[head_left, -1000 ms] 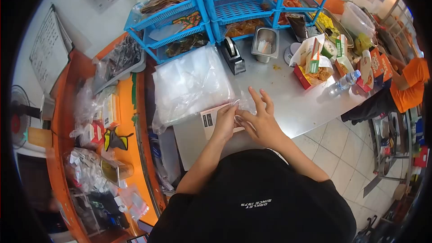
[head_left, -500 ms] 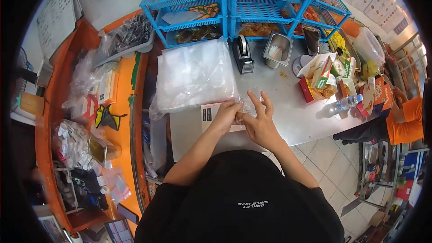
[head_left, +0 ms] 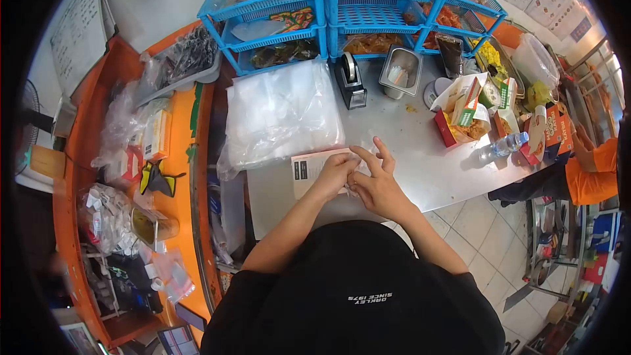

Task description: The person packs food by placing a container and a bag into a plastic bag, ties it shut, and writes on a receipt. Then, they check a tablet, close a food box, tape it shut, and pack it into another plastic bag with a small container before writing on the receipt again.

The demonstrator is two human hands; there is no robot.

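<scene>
My left hand [head_left: 333, 176] and my right hand [head_left: 379, 184] meet over the steel table [head_left: 427, 177]. Fingers of both pinch a small piece of clear plastic between them; its shape is hard to make out. Two fingers of my right hand stick up and apart. Beneath my left hand lies a pale pink box or card [head_left: 302, 181] with a dark label. A stack of clear plastic bags [head_left: 282, 115] is just beyond, on the left. Behind the hands stands a black tape dispenser [head_left: 352, 82], with a small metal container [head_left: 401, 72] to its right.
Blue tiered racks [head_left: 378, 20] with packed food line the back. Food boxes [head_left: 463, 115] and a water bottle [head_left: 506, 146] stand at the right. Beyond them shows a person's orange sleeve [head_left: 591, 174]. An orange shelf [head_left: 187, 190] with bags and boxes is on the left.
Both hands have shifted slightly toward my body, still close together around the clear plastic. The pink item is less covered by my left hand.
</scene>
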